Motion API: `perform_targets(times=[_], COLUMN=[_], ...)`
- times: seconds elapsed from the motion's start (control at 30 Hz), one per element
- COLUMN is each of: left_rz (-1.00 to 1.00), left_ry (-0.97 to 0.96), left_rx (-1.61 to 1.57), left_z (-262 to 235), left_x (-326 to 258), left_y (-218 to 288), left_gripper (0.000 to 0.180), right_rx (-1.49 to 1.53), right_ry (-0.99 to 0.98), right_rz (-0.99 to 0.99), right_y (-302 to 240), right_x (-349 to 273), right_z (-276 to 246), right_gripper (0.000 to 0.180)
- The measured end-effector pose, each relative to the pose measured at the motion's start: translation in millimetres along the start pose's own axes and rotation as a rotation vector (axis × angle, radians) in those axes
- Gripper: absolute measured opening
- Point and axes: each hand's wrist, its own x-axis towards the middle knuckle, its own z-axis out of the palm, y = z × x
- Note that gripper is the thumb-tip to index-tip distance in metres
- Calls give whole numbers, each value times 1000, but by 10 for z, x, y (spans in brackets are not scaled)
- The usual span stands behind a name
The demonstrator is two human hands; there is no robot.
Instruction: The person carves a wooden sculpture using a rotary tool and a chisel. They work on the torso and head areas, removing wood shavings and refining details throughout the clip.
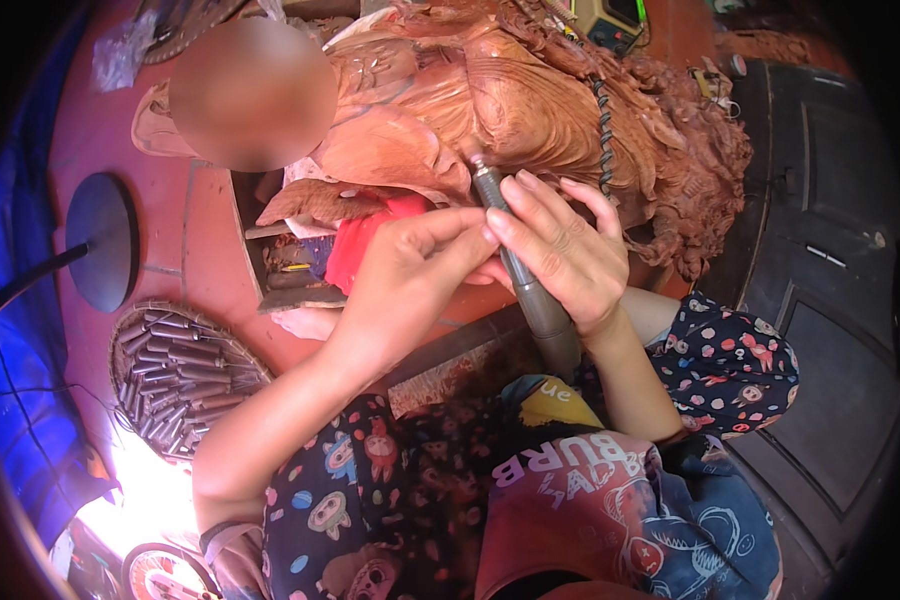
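Head view, rotary tool point(525, 275) in right hand point(560, 255) grip, tip on carving point(530, 110)

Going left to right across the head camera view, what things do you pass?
Blue tarp → dark round disc → woven tray of metal bits → left hand → rotary tool → right hand → dark panelled door.

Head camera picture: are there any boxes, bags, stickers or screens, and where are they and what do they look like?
Clear plastic bag: top left, on the red floor, crumpled and see-through.
Boxy device: top edge, behind the wooden carving, green and yellow with a dark panel; too small to tell whether it is a screen.
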Motion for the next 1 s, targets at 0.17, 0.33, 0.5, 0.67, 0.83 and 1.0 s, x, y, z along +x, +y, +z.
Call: perform_targets(times=[0.17, 0.33, 0.5, 0.67, 0.83, 1.0], left_rz=[31, 108, 62, 13, 138, 236], left_ry=[34, 26, 51, 62, 49, -32], left_rx=[159, 306, 350, 357, 146, 481], left_z=[-21, -58, -71, -46, 2, -153], left_x=[-9, 40, -7, -4, -110, -200], left_y=[-52, -101, -54, -1, -45, 92], left_gripper=[30, 32, 31, 29, 18, 23], right_rx=[-210, -235, -240, -218, 28, 466], right_ry=[43, 88, 76, 47, 31, -89], right_rz=[-21, -34, -53, -48, -111, 197], right_y=[20, 72, 77, 62, -23, -202], right_x=[-153, -214, -212, -204, -151, -149], right_z=[131, 190, 212, 173, 33, -131], right_gripper=[29, 29, 29, 32, 35, 47])
